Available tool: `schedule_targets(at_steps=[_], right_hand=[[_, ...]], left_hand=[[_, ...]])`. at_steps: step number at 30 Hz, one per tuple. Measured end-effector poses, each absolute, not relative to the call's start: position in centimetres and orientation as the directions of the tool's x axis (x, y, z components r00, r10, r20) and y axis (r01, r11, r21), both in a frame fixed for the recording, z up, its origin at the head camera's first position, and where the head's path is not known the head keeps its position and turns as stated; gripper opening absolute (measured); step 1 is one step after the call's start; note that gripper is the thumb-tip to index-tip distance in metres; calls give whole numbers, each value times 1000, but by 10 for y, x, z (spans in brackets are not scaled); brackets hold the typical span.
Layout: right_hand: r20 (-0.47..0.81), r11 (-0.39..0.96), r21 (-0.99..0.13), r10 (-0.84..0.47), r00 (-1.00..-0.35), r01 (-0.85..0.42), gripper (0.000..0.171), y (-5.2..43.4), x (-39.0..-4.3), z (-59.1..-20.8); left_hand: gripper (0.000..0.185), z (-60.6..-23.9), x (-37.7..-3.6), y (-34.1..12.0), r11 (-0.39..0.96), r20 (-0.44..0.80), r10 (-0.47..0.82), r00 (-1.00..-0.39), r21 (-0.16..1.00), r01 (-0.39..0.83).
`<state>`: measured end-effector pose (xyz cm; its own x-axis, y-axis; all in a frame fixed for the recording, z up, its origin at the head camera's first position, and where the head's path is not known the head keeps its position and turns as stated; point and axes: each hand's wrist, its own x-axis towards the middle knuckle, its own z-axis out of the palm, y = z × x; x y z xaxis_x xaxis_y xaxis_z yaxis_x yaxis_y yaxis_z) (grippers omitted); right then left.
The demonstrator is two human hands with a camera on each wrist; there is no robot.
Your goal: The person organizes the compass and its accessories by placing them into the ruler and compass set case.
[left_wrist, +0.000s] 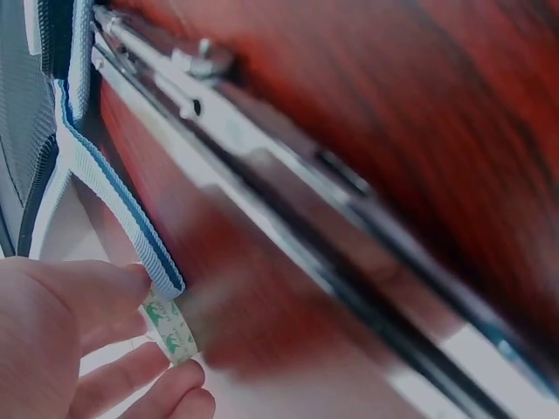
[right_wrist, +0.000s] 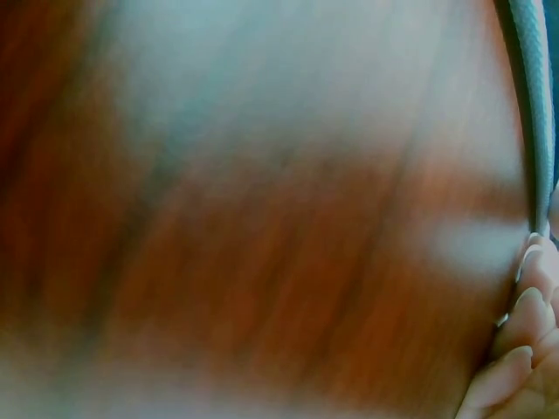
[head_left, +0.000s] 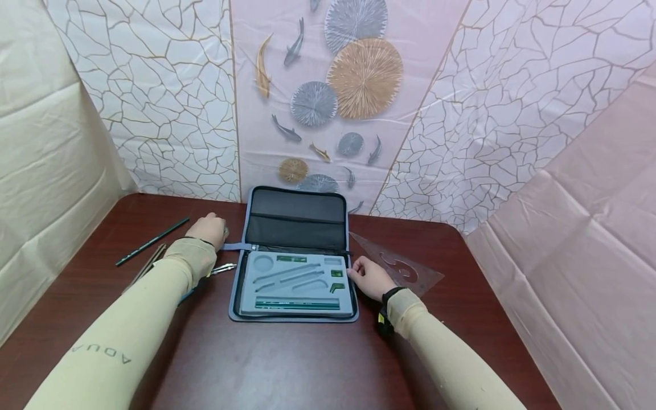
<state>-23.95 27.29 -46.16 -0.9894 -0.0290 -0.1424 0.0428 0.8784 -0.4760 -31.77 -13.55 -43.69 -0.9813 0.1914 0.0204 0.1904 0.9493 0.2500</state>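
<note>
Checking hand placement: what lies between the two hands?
In the head view, the open case lies between them; the left hand holds its strap, the right hand touches its edge.

1. A dark red-brown wooden table point(head_left: 287, 364) holds everything.
2. An open zip case point(head_left: 294, 256) lies in the middle of the table, toward the far edge. Its grey tray is the near half, and its dark lid is the far half.
3. A see-through triangle ruler point(head_left: 405, 265) lies flat just right of the case.
4. A long dark rod point(head_left: 152, 242) lies slanted at the far left.
5. A thin metal tool point(head_left: 148, 265) lies just near the rod.
6. A small shiny metal piece point(head_left: 224, 267) lies just left of the case.
</note>
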Motion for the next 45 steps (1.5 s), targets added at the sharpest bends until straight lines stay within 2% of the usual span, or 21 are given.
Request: schedule_targets(at_steps=[13, 21, 29, 35, 45], right_hand=[[-143, 879, -474, -19, -990, 51, 22, 272, -239, -462], [-144, 878, -476, -21, -989, 51, 22, 272, -240, -463], [-145, 877, -478, -22, -989, 50, 23, 273, -240, -464], [-144, 876, -479, -23, -989, 49, 22, 273, -241, -463], [-151, 873, -485, -21, -988, 56, 22, 272, -239, -462]], left_hand=[[15, -437, -317, -140, 936, 40, 254, -966, 243, 256], [44, -433, -303, -139, 927, 78, 295, -952, 217, 305], [38, -423, -288, -118, 875, 134, 421, -897, 201, 441], [33, -417, -279, -100, 826, 118, 510, -852, 207, 523], [35, -407, -261, -80, 785, 69, 584, -809, 208, 584]])
